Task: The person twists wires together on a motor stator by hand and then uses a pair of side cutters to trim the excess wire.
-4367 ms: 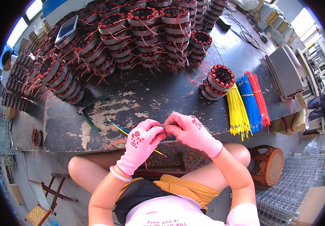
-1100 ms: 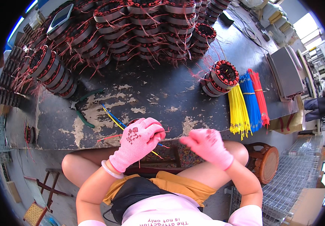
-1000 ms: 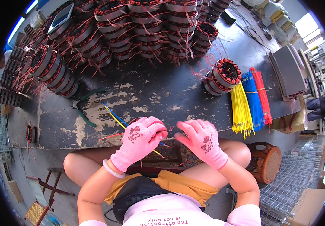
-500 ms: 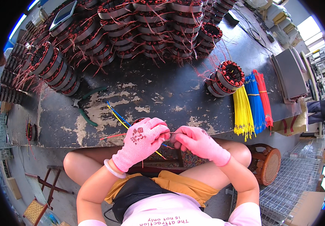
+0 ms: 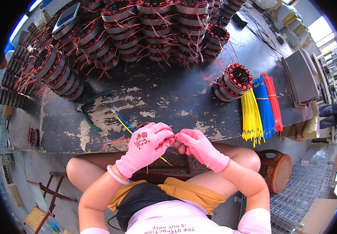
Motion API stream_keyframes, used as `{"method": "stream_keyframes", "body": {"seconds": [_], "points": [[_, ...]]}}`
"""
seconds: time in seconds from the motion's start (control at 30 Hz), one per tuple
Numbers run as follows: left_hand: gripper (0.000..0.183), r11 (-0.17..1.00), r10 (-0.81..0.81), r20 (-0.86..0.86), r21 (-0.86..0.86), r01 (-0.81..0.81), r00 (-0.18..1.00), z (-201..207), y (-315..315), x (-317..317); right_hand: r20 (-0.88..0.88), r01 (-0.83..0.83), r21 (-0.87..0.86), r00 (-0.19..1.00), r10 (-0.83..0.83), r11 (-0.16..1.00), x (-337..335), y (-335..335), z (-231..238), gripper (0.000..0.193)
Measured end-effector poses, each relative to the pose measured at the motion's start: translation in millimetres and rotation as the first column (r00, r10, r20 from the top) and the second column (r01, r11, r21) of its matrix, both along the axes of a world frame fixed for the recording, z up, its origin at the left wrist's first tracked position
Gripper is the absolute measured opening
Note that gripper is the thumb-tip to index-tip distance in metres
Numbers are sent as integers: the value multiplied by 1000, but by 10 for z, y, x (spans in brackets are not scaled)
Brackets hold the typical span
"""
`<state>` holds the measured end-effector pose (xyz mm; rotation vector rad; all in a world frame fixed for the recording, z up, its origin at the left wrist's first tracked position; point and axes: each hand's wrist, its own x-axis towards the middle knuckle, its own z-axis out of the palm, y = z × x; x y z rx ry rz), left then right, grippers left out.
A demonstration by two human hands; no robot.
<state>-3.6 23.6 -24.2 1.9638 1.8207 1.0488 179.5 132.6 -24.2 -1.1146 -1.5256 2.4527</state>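
Both my hands wear pink gloves and meet at the table's near edge. My left hand is closed in a pinch on thin wire, with a wound motor stator mostly hidden beneath it. A yellow wire, a blue wire and a red wire stick out from under that hand. The yellow and blue ends show again below its fingers. My right hand is also pinched, its fingertips against the left ones; what lies between them is hidden, though a thin wire ran there just before.
Green-handled pliers lie on the worn dark table. Wound stators are piled at the back, with a short stack at right. Beside it lie yellow, blue and red wire bundles. A wooden stool stands at right.
My right hand has shifted slightly left, and its fingertips now close up to the left hand's. The thin wire seen between them earlier is now covered. My left hand has hardly moved.
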Motion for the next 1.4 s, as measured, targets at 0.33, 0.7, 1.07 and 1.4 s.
{"method": "stream_keyframes", "body": {"seconds": [0.33,0.7,1.07,1.4], "points": [[12,1000,1,-25,11,-1,1000,-21,5,2,59,-1,976,964,260,-216,62,31,29,33],[21,997,-45,-35,-57,43,998,27,-27,-40,48,2,970,979,198,-244,56,69,102,46],[81,941,-215,-269,-315,125,939,878,-396,-553,252,-63,869,910,330,-490,52,173,54,41],[90,971,-170,-331,-219,100,928,380,-363,-478,115,-119,993,951,288,-3,-126,250,319,33]]}}
